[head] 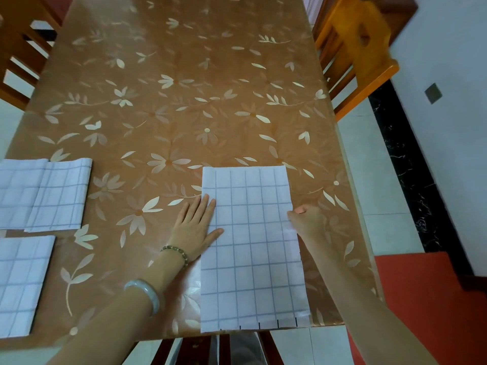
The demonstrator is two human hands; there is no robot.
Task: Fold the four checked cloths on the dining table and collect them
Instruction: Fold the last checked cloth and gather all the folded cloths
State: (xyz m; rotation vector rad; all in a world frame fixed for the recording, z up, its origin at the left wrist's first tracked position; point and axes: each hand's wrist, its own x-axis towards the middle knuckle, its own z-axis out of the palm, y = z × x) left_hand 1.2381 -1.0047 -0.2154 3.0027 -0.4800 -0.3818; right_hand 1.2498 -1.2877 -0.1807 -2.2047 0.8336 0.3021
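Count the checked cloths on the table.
4: front cloth at centre-right; edge cloth far left, overlapped by upper-left cloth; lower-left cloth below them. Left ones run off-frame.

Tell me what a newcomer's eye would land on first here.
A white checked cloth lies flat at the near right of the floral table. The left hand presses flat on its left edge, while the right hand pinches its right edge. At the table's far left lie the other cloths, already folded.
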